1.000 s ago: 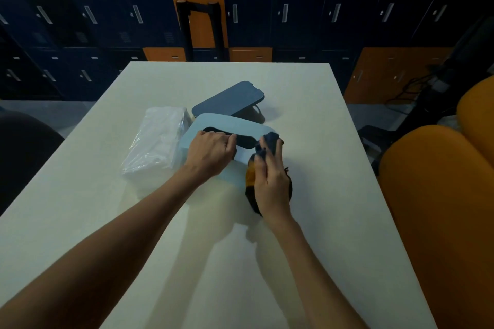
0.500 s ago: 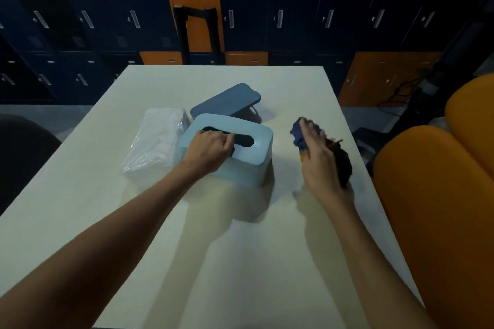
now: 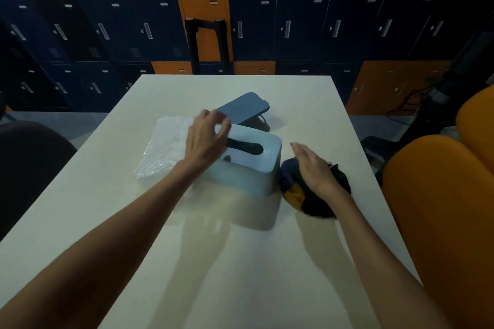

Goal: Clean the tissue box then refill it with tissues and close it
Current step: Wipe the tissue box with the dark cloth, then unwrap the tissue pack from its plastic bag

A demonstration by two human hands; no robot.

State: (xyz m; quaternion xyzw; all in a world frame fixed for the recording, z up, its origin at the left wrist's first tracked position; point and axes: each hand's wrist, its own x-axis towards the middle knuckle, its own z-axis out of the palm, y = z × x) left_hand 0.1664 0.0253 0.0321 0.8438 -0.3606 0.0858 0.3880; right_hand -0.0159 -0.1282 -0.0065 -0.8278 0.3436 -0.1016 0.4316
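Moved since the earlier frame, the cloth (image 3: pixel 294 189) is brought back against the right side of the tissue box (image 3: pixel 248 168) at the centre of the frame, and the left hand (image 3: pixel 205 139) is lifted off the box top. The pale table (image 3: pixel 240 262) is seen filling the lower frame. The wrapped tissue pack (image 3: pixel 163 147) is laid just left of the box, and the dark lid (image 3: pixel 244 107) is tilted behind it. The right hand (image 3: pixel 312 165) is laid flat on the cloth, fingers straight. The left fingers are loosely bent above the box's far left edge, with nothing grasped.
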